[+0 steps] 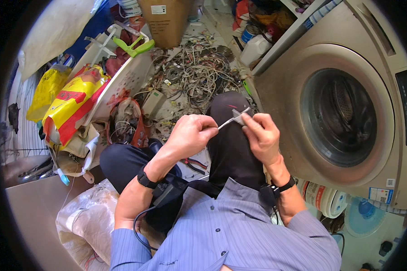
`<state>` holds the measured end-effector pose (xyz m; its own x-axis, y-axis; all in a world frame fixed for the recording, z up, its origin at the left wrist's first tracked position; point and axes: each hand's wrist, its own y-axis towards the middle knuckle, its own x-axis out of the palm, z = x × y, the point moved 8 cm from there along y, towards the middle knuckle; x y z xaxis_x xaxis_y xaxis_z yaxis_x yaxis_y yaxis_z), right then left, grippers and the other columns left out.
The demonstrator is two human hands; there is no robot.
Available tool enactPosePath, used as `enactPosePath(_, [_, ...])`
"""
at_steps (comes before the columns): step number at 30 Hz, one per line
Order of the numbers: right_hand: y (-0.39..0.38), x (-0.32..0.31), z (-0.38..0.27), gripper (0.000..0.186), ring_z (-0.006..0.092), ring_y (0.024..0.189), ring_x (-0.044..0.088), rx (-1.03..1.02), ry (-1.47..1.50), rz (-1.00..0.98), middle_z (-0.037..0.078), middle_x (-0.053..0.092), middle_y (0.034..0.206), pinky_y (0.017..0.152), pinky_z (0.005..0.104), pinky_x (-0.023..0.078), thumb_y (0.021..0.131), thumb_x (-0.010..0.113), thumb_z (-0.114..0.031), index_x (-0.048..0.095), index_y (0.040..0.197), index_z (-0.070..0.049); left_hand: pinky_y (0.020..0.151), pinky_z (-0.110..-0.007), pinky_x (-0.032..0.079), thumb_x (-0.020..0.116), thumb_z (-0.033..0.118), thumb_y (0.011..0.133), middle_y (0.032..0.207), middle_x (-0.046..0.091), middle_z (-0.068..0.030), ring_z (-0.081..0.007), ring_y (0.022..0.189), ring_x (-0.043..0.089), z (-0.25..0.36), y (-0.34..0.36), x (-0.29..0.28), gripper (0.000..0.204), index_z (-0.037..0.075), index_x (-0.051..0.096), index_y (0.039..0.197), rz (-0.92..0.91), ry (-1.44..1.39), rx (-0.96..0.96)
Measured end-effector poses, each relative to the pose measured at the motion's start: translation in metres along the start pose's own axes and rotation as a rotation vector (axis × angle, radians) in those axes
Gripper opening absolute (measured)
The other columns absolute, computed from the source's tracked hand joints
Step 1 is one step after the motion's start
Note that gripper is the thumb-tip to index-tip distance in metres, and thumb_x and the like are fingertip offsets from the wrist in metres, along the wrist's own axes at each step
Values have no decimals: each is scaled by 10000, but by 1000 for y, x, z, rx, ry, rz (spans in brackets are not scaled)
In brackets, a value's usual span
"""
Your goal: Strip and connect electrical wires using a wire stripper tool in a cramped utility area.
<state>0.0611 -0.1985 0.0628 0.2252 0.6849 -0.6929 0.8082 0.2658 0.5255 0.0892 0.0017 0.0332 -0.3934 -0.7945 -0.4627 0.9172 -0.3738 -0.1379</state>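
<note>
My left hand is closed in a pinch on a thin whitish cable-like strip. My right hand is closed on a small grey piece with short crossing arms, whose exact kind I cannot make out. The strip's far end meets this grey piece, above my right knee. Whether the two are joined cannot be seen. Pliers with red and black handles lie on the floor between my legs, just below my left hand.
A tangled heap of wires and scraps covers the floor ahead. A washing machine stands at right and a cardboard box at the back. On the left are a red bag of cables, a yellow-red bag and a plastic sack.
</note>
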Motion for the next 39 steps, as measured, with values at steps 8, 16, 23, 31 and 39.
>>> enactPosePath(8, [-6,-2,10,375,240,763,612,144,82,71,101,596,934,683,329,508,814,766,0,732,1184,-57,579,-277,452,654,167,932,707,637,-7,-78,629,551,-2,-1,7,212,-38,703,950,49,-179,-24])
enactPosePath(16, [3,9,29,313,102,763,552,489,464,9,35,630,873,645,245,434,888,775,-164,720,1152,-3,552,-246,423,633,162,970,679,591,23,-56,613,532,-8,6,23,187,-12,691,934,-15,-389,-163])
enactPosePath(23, [11,35,32,158,34,623,531,864,945,-51,-10,664,760,547,208,394,913,730,-118,745,1015,1,569,-249,452,653,117,957,692,617,11,-65,628,562,0,3,16,120,6,700,954,69,-290,-27])
enactPosePath(31, [25,42,23,91,49,593,542,809,952,-134,9,668,760,529,205,406,905,715,-103,714,938,-19,593,-262,478,664,102,942,708,636,-23,-93,639,594,7,-1,7,104,13,702,980,78,-210,48])
enactPosePath(39, [26,53,14,89,86,558,545,848,1236,-172,37,630,715,489,224,393,912,671,-100,668,940,-15,561,-226,440,596,148,1014,748,606,23,-64,621,540,-1,-5,18,137,40,680,1009,-96,-626,-82])
